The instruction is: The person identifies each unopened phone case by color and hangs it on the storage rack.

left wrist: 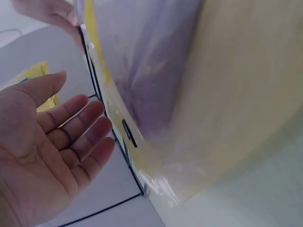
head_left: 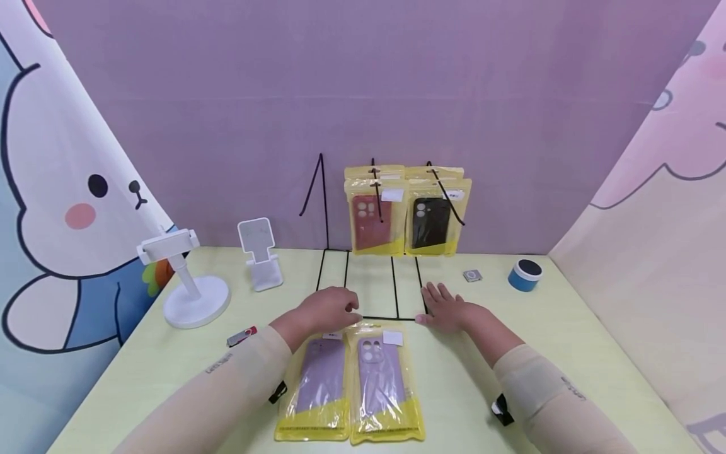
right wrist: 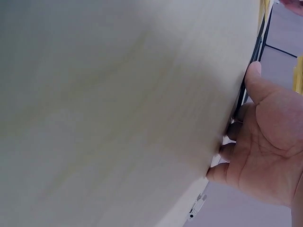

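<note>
Tbl (head_left: 567, 315), hands (head_left: 331, 309) nr pkgs (head_left: 381, 384)

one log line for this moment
left hand: empty, near purple cases; right hand: empty, at rack; on table: purple cases; on rack: red case, black case

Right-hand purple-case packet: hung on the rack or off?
Off. The right-hand purple-case packet lies on the table, in front of the black wire rack; no hook passes through it.
</note>
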A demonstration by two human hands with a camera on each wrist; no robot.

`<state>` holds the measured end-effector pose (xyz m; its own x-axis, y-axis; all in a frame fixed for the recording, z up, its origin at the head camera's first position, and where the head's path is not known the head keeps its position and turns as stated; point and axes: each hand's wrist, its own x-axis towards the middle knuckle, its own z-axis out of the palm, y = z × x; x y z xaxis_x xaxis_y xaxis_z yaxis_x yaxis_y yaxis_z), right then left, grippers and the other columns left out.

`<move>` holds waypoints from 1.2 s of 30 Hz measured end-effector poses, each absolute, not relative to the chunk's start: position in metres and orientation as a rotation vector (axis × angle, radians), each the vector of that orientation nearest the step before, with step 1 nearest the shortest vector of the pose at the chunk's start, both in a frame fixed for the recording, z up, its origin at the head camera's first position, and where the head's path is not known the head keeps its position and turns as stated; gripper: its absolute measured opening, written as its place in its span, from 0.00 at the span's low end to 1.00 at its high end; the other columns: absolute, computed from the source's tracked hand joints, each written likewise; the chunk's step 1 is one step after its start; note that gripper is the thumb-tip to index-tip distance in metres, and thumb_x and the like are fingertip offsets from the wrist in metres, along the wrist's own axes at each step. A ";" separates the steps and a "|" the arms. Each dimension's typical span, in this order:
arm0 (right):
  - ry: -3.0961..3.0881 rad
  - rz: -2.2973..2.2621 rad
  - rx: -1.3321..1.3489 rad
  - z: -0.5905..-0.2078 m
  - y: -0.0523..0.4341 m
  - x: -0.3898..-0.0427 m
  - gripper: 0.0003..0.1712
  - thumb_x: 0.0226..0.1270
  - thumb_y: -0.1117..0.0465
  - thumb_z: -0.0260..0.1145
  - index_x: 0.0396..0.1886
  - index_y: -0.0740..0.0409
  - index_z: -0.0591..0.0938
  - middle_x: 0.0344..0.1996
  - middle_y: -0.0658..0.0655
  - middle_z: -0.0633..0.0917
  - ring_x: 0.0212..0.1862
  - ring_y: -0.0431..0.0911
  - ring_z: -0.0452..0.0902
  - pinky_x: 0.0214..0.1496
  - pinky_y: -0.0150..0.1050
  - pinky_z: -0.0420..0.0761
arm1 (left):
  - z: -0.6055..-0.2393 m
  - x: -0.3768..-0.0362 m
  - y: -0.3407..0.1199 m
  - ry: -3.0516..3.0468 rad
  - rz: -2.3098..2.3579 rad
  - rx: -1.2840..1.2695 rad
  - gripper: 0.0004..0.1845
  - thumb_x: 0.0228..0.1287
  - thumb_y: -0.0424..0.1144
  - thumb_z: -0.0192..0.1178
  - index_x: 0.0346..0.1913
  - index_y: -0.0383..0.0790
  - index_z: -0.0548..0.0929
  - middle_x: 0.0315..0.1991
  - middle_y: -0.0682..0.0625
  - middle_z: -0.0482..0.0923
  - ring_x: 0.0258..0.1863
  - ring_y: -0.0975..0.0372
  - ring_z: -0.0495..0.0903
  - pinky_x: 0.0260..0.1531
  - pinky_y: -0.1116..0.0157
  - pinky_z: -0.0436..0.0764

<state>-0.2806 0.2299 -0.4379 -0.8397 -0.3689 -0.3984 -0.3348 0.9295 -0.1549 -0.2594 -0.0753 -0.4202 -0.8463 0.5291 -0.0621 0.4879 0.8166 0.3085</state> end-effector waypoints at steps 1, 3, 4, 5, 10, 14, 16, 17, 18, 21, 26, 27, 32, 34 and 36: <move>2.657 -0.113 -0.512 -0.438 0.230 -0.281 0.48 0.76 0.37 0.46 0.78 0.68 0.45 0.78 0.69 0.41 0.77 0.67 0.33 0.73 0.71 0.48 | -0.422 -0.259 -0.074 2.852 0.400 0.814 0.10 0.66 0.53 0.61 0.38 0.52 0.82 0.33 0.60 0.77 0.33 0.65 0.74 0.35 0.64 0.76; 2.656 -0.111 -0.514 -0.438 0.230 -0.281 0.49 0.76 0.37 0.46 0.78 0.68 0.45 0.78 0.69 0.42 0.77 0.67 0.33 0.73 0.71 0.48 | -0.424 -0.258 -0.071 2.855 0.356 0.844 0.08 0.66 0.51 0.61 0.33 0.52 0.81 0.30 0.60 0.74 0.30 0.65 0.72 0.32 0.64 0.74; 2.655 -0.109 -0.513 -0.438 0.230 -0.281 0.49 0.76 0.37 0.46 0.78 0.68 0.45 0.78 0.69 0.42 0.77 0.67 0.33 0.73 0.71 0.48 | -0.425 -0.257 -0.070 2.859 0.332 0.866 0.09 0.66 0.51 0.61 0.31 0.53 0.80 0.29 0.60 0.73 0.29 0.65 0.71 0.30 0.65 0.74; 2.653 -0.107 -0.511 -0.438 0.231 -0.281 0.49 0.76 0.37 0.45 0.78 0.68 0.45 0.78 0.69 0.41 0.77 0.67 0.33 0.73 0.71 0.48 | -0.427 -0.256 -0.069 2.865 0.307 0.890 0.09 0.66 0.50 0.61 0.29 0.52 0.79 0.28 0.59 0.73 0.28 0.65 0.70 0.29 0.65 0.73; 2.646 -0.101 -0.486 -0.438 0.231 -0.280 0.49 0.76 0.36 0.45 0.78 0.66 0.43 0.78 0.67 0.40 0.78 0.66 0.32 0.74 0.70 0.48 | -0.427 -0.254 -0.065 2.879 0.237 0.941 0.12 0.65 0.47 0.61 0.24 0.52 0.77 0.26 0.58 0.71 0.27 0.64 0.69 0.27 0.66 0.72; 2.645 -0.108 -0.479 -0.439 0.232 -0.281 0.49 0.75 0.36 0.45 0.78 0.66 0.44 0.78 0.67 0.41 0.78 0.66 0.32 0.73 0.70 0.48 | -0.426 -0.252 -0.063 2.856 0.209 0.926 0.10 0.64 0.46 0.63 0.26 0.51 0.78 0.28 0.58 0.73 0.29 0.65 0.71 0.30 0.65 0.74; 2.647 -0.108 -0.478 -0.440 0.232 -0.281 0.49 0.75 0.36 0.45 0.78 0.65 0.44 0.78 0.67 0.41 0.78 0.66 0.32 0.73 0.70 0.48 | -0.425 -0.252 -0.063 2.848 0.208 0.923 0.09 0.64 0.45 0.64 0.27 0.51 0.79 0.29 0.59 0.74 0.29 0.65 0.72 0.30 0.65 0.75; 2.648 -0.110 -0.480 -0.441 0.232 -0.281 0.49 0.75 0.36 0.45 0.78 0.66 0.44 0.78 0.67 0.41 0.78 0.66 0.32 0.73 0.70 0.48 | -0.425 -0.252 -0.063 2.846 0.210 0.923 0.08 0.63 0.45 0.64 0.27 0.51 0.79 0.29 0.59 0.74 0.29 0.65 0.72 0.30 0.65 0.75; 2.649 -0.111 -0.480 -0.441 0.233 -0.282 0.50 0.75 0.35 0.46 0.78 0.66 0.44 0.78 0.67 0.42 0.78 0.66 0.33 0.73 0.71 0.48 | -0.425 -0.251 -0.063 2.846 0.220 0.925 0.08 0.63 0.44 0.64 0.27 0.51 0.78 0.29 0.58 0.73 0.29 0.65 0.72 0.30 0.65 0.75; 2.654 -0.116 -0.486 -0.442 0.233 -0.282 0.49 0.75 0.36 0.46 0.78 0.66 0.44 0.78 0.68 0.42 0.78 0.66 0.33 0.73 0.71 0.48 | -0.425 -0.251 -0.064 2.856 0.255 0.942 0.09 0.64 0.41 0.63 0.26 0.51 0.77 0.28 0.58 0.72 0.29 0.65 0.71 0.30 0.66 0.74; 2.659 -0.121 -0.497 -0.441 0.232 -0.282 0.49 0.75 0.36 0.46 0.78 0.66 0.44 0.78 0.68 0.42 0.78 0.66 0.33 0.73 0.71 0.48 | -0.424 -0.251 -0.065 2.880 0.305 0.992 0.10 0.65 0.38 0.60 0.25 0.52 0.75 0.28 0.59 0.70 0.29 0.65 0.70 0.29 0.67 0.72; 2.657 -0.122 -0.496 -0.441 0.232 -0.282 0.49 0.75 0.36 0.46 0.78 0.66 0.44 0.78 0.68 0.42 0.78 0.66 0.33 0.73 0.71 0.48 | -0.425 -0.251 -0.065 2.882 0.323 0.998 0.11 0.65 0.37 0.59 0.25 0.52 0.75 0.27 0.59 0.70 0.29 0.66 0.70 0.28 0.67 0.72; 2.656 -0.114 -0.497 -0.439 0.231 -0.281 0.48 0.76 0.37 0.45 0.78 0.66 0.44 0.78 0.67 0.41 0.78 0.66 0.33 0.73 0.70 0.48 | -0.423 -0.251 -0.066 2.833 0.478 0.944 0.10 0.67 0.39 0.56 0.26 0.52 0.72 0.24 0.59 0.71 0.24 0.66 0.69 0.27 0.68 0.72; 2.659 -0.115 -0.503 -0.439 0.231 -0.281 0.48 0.76 0.37 0.46 0.78 0.67 0.45 0.78 0.68 0.42 0.77 0.67 0.33 0.73 0.71 0.48 | -0.422 -0.250 -0.067 2.801 0.554 0.913 0.10 0.69 0.42 0.55 0.28 0.54 0.72 0.24 0.60 0.73 0.24 0.66 0.70 0.27 0.68 0.72; 2.660 -0.112 -0.508 -0.439 0.231 -0.281 0.48 0.76 0.37 0.46 0.78 0.67 0.45 0.78 0.68 0.42 0.77 0.67 0.33 0.73 0.71 0.48 | -0.420 -0.248 -0.067 2.770 0.653 0.879 0.09 0.71 0.44 0.55 0.30 0.55 0.73 0.26 0.61 0.74 0.25 0.67 0.71 0.28 0.68 0.74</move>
<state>-0.2810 0.2311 -0.4386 -0.8412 -0.3684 -0.3958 -0.3338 0.9297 -0.1559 -0.2483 -0.0674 -0.4201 -0.8135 0.5811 -0.0225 0.5099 0.7314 0.4528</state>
